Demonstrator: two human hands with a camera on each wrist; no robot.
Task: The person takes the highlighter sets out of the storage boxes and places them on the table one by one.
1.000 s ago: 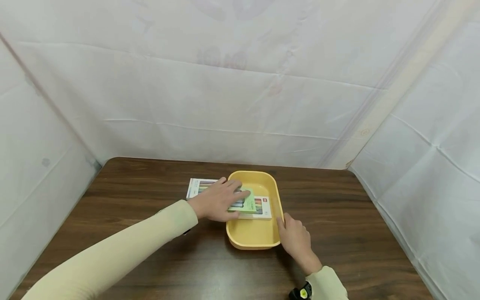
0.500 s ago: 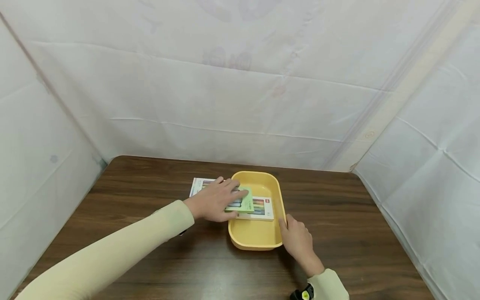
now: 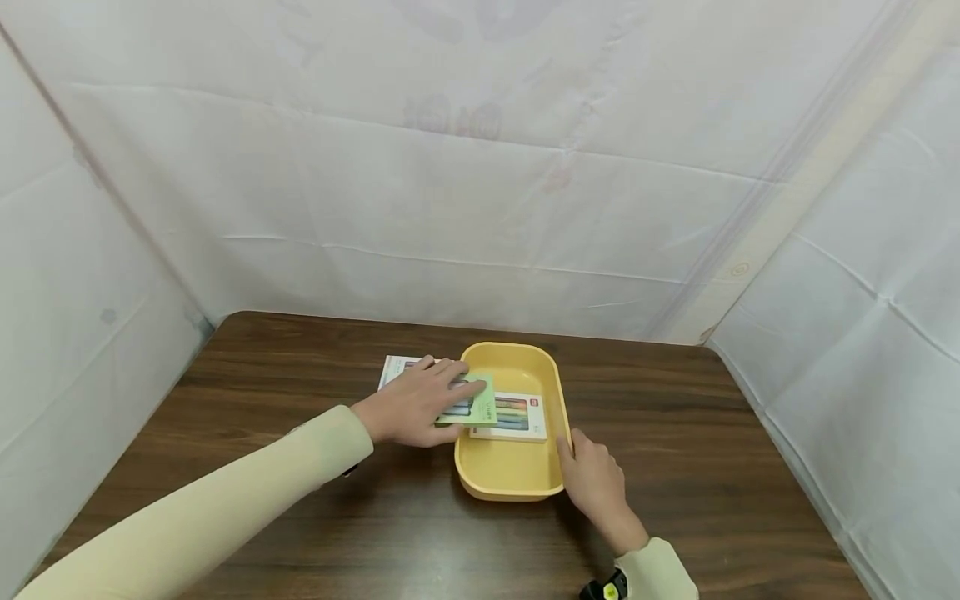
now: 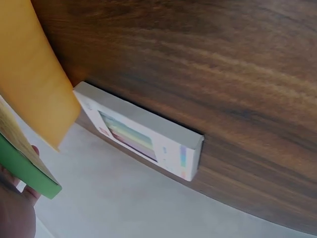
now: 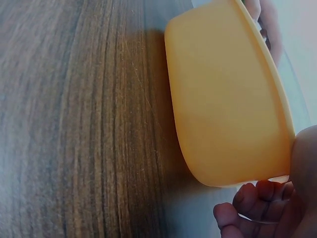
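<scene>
1. Green box (image 3: 486, 410) and left hand (image 3: 412, 406): shifted left from earlier frame; tray about same spot.
2. Far left, white box (image 3: 393, 367) on brown table (image 3: 300, 350), just beside tray, partly hidden by left hand.
3. Left hand: thumb and fingers pinching green box, held across tray's left rim.
4. Second box (image 3: 533, 418), white, colored window, inside yellow tray (image 3: 513, 468), left part covered by green box.
5. Right hand (image 3: 595, 482): curled round tray's right rim, gripping.
</scene>
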